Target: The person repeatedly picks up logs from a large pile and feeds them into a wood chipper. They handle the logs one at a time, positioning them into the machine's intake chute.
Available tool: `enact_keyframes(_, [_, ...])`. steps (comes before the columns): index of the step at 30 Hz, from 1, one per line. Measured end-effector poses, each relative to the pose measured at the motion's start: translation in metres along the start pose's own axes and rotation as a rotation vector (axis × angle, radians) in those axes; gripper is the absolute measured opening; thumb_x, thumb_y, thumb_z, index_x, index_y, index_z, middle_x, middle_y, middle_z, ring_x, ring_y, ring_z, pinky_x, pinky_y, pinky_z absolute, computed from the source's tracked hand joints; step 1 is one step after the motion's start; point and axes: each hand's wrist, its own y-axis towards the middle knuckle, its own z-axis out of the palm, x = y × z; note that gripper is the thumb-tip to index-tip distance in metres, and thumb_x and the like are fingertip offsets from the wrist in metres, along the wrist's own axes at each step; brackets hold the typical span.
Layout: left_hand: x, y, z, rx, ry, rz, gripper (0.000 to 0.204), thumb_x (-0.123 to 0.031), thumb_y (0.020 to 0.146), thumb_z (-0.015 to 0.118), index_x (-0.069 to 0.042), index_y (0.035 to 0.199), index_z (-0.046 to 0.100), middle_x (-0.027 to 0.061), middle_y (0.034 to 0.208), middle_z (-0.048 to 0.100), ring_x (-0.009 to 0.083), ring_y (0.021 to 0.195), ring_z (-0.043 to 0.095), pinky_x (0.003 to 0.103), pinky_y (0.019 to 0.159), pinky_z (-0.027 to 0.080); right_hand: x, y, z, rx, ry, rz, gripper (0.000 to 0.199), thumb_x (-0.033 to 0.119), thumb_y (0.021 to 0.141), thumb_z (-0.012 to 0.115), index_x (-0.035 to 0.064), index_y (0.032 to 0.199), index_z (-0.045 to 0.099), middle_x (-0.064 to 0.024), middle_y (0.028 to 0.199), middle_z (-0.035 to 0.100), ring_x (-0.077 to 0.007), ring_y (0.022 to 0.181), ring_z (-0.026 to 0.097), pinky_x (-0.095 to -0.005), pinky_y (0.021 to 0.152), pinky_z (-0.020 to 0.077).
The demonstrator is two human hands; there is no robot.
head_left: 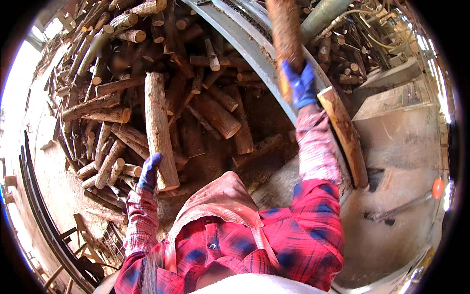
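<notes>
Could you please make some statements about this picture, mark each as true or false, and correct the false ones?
1. The left hand holds a pale-brown log near its lower end. True.
2. The right hand is on a reddish-brown log. True.
3. Both hands are bare. False: they wear blue gloves.
4. All the piled logs lie to the right of the curved metal rail. False: many piled logs lie to its left.
5. A round orange thing shows at the far right. True.
6. The person wears a plain green shirt. False: the shirt is red and blue plaid.
</notes>
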Motion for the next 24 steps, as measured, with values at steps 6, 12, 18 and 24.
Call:
enact_keyframes(6, [-0.098, 0.055, 0.105, -0.104, -0.015, 0.291, 0.052, -0.040, 0.086, 0.063, -0.002, 0.121, 0.056, 0.0024, 0.102, 0.061, 0.0132, 0.091, 0.057, 0.030, 0.080, 0.047, -0.069, 0.118, -0.105, -0.063, -0.894, -0.330, 0.077, 0.051, 0.075, 0.075, 0.0054, 0.130, 0.047, -0.0235, 0.103, 0.065, -0.0371, 0.089, 0.065, -0.0434, 0.078, 0.0513])
enact_keyframes(12, [-0.205, 0.066, 0.188, 0.027, 0.011, 0.440, 0.063, -0.042, 0.082, 0.065, 0.000, 0.127, 0.052, 0.0064, 0.113, 0.060, 0.0169, 0.101, 0.056, 0.031, 0.089, 0.045, -0.139, 0.058, -0.160, 0.288, -1.348, 0.036, 0.089, 0.057, 0.072, 0.070, 0.0018, 0.137, 0.043, -0.0269, 0.113, 0.062, -0.0399, 0.104, 0.061, -0.0470, 0.092, 0.0477])
enact_keyframes(18, [-0.282, 0.106, 0.302, 0.266, -0.098, 0.637, 0.063, -0.032, 0.079, 0.070, 0.002, 0.128, 0.049, 0.0103, 0.115, 0.061, 0.0190, 0.102, 0.058, 0.035, 0.089, 0.047, -0.111, 0.044, -0.187, 0.239, -1.361, 0.140, 0.088, 0.054, 0.071, 0.073, 0.0022, 0.136, 0.045, -0.0260, 0.116, 0.061, -0.0392, 0.106, 0.060, -0.0454, 0.094, 0.0467])
enact_keyframes(24, [-0.162, 0.216, 0.374, 0.212, 0.609, 0.681, 0.081, -0.054, 0.064, 0.078, 0.002, 0.116, 0.052, 0.0192, 0.101, 0.064, 0.0280, 0.096, 0.062, 0.039, 0.080, 0.051, -0.097, 0.010, -0.180, 0.033, -1.167, -0.139, 0.086, 0.049, 0.074, 0.074, -0.0029, 0.135, 0.044, -0.0282, 0.125, 0.054, -0.0406, 0.116, 0.053, -0.0462, 0.100, 0.0415])
